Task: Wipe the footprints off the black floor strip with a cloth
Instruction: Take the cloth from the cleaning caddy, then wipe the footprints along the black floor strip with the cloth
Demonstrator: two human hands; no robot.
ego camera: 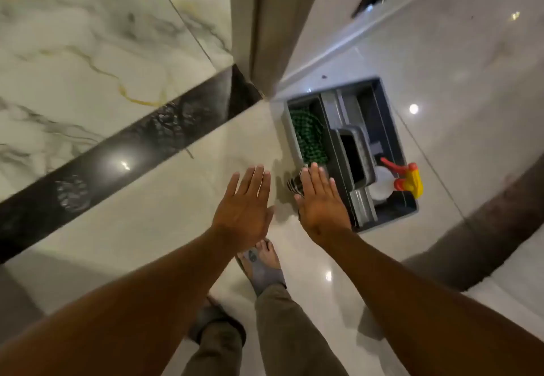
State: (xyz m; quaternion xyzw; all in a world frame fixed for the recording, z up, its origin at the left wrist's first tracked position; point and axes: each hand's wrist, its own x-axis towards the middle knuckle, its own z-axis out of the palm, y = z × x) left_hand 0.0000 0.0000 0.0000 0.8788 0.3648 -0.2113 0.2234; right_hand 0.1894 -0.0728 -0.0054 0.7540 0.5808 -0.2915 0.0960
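Standing over the floor, you hold both hands out flat and empty: the left hand (243,199) with fingers spread, the right hand (319,202) likewise open, palm down. Neither grips anything. The black floor strip (123,155) runs diagonally to your left, and two patterned footprints show on it, one near (72,193) and one farther along (167,124). A striped bundle that may be the cloth (295,185) lies on the pale tile beside the grey caddy (391,140), partly hidden under your right fingertips; you cannot be sure what it is. A spray bottle (403,180) rests in the caddy. Wiping has not begun. By my reckoning you are at the fetching step: lower the right hand, close it on that bundle, then turn left toward the strip.
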